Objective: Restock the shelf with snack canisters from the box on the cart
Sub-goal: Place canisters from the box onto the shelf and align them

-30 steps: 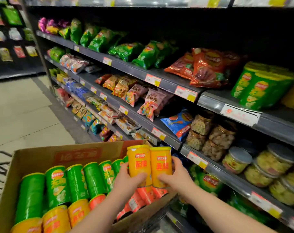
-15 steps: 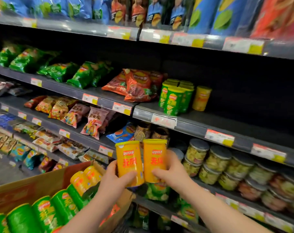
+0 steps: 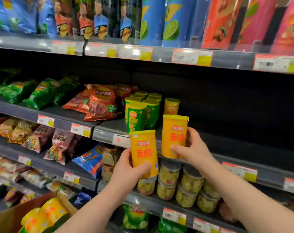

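My left hand (image 3: 126, 170) grips a yellow snack canister (image 3: 143, 153) upright, just in front of and below the shelf edge (image 3: 235, 165). My right hand (image 3: 191, 148) holds a second yellow canister (image 3: 174, 135) higher up, its base at the front lip of that dark shelf. On the shelf behind stand several green canisters (image 3: 139, 113) and one yellow canister (image 3: 171, 106). The cardboard box (image 3: 6, 219) sits at the bottom left with more yellow canisters (image 3: 47, 214) in it.
The shelf is dark and bare to the right of the yellow canister. Red and green chip bags (image 3: 99, 101) lie to its left. Clear jars (image 3: 185, 185) fill the shelf below. Tall tubes (image 3: 218, 22) stand on the shelf above.
Both hands rose from the box toward the shelf with the two yellow canisters. The canisters have separated: the right one has moved up to the shelf lip. My view has tilted upward.
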Demonstrator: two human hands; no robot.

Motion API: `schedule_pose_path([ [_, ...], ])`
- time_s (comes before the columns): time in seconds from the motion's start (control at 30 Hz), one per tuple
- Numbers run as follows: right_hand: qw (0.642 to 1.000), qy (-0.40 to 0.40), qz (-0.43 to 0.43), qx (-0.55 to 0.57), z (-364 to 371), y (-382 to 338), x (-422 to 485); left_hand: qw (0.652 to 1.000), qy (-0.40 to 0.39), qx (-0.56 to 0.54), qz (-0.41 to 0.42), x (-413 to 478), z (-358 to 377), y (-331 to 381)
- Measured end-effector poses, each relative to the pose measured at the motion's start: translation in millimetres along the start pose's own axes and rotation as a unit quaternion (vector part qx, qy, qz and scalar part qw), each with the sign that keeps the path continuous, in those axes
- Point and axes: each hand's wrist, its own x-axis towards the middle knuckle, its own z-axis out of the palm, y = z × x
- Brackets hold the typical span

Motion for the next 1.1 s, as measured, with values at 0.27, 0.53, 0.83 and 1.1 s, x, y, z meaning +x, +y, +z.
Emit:
schedule_pose_path([
  [0.27,0.998,0.05,0.022,-0.044,-63,28,80,0.998,0.007,0.015,0.056,60,60,32],
  [0.53,0.996,0.063,0.043,-0.048,-87,70,158,0.994,0.062,0.032,0.081,104,85,38],
  [0.83,0.995,0.05,0.055,-0.06,-84,89,199,0.992,0.081,0.063,0.078,127,87,37],
  [1.1,0.987,0.082,0.082,-0.113,-73,89,218,0.991,0.057,0.094,0.08,144,82,33],
])
